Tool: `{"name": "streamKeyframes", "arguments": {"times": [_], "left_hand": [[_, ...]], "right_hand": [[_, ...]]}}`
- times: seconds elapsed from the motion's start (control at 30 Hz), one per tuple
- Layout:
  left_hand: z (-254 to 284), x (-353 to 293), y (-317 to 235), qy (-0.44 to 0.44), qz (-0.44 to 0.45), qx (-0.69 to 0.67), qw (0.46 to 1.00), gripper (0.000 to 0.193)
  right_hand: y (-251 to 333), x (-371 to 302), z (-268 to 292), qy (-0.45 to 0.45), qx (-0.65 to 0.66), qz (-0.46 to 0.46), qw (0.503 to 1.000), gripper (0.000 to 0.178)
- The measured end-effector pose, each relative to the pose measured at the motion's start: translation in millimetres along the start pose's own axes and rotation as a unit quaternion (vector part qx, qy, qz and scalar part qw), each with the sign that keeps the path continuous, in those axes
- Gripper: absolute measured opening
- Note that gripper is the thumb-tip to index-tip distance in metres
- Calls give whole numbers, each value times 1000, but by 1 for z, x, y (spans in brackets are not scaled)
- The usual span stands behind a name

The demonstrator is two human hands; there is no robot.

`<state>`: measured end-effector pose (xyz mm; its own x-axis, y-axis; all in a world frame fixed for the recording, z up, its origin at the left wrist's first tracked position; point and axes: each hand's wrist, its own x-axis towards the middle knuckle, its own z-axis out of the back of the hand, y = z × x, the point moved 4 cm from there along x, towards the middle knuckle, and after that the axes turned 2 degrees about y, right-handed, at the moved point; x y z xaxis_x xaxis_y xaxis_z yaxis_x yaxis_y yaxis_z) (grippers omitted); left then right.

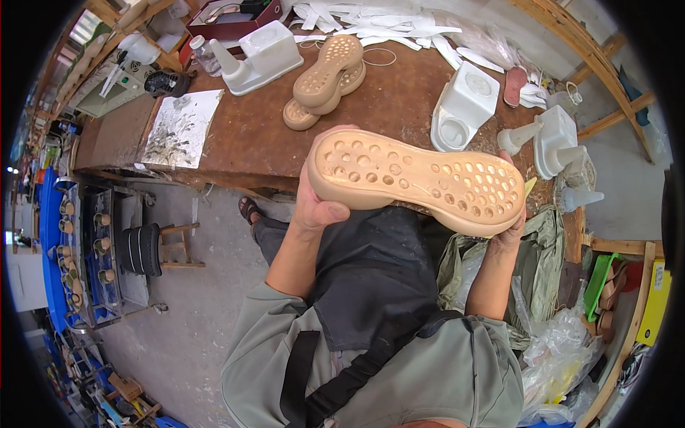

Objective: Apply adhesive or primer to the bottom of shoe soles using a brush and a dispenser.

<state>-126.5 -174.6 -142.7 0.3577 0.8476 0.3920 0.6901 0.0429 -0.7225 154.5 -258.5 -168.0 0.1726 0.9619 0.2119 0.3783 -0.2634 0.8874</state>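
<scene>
Presently, a thick tan shoe sole (421, 175) is held above the near edge of the workbench (250, 143) and the person's lap, its long axis running left to right and its pitted face turned up. The left hand (316, 203) grips the left end, with the thumb at the near side and most of the fingers hidden behind the sole. The right hand (512, 230) is closed around the right end. The sole's underside is not visible.

The step in hand appears to be two-handed handling, possibly a check of the recessed face. The next move calls for keeping both ends supported and level; if one hand is to be freed, the other should first take the full weight. A turn of the sole would require clearance from the white dispenser (467, 100) just beyond its right half.

Beyond the sole, slightly left, two matching soles (328, 75) lie one partly over the other. Farther left stands a second white container (270, 53), with a stained paper sheet (182, 128) nearer the bench's left end. White strips (371, 27) are heaped along the far edge.
</scene>
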Motion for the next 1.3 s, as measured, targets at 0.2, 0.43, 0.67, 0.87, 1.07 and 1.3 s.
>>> {"name": "streamKeyframes", "arguments": {"times": [0.2, 0.43, 0.67, 0.87, 1.07, 1.3], "left_hand": [[-1, -4, 1, -14, 7, -8, 1000, 111], [-10, 2, 5, -63, -74, 35, 995, 94], [29, 22, 31, -212, 79, -217, 949, 71], [-3, 18, 43, 11, 229, -463, 856, 78], [-34, 19, 34, 194, 245, -607, 731, 78], [-45, 19, 33, 192, 264, -574, 751, 53]], "right_hand": [[4, 1, -6, -42, 13, -28, 999, 118], [1, 3, -19, 17, -29, -29, 999, 111], [13, -8, -54, 232, -134, -87, 959, 105], [15, -9, -36, 107, -108, -52, 987, 89], [4, -5, -55, 103, -185, -75, 975, 70], [2, -3, -62, 139, -189, -72, 969, 66]]}}
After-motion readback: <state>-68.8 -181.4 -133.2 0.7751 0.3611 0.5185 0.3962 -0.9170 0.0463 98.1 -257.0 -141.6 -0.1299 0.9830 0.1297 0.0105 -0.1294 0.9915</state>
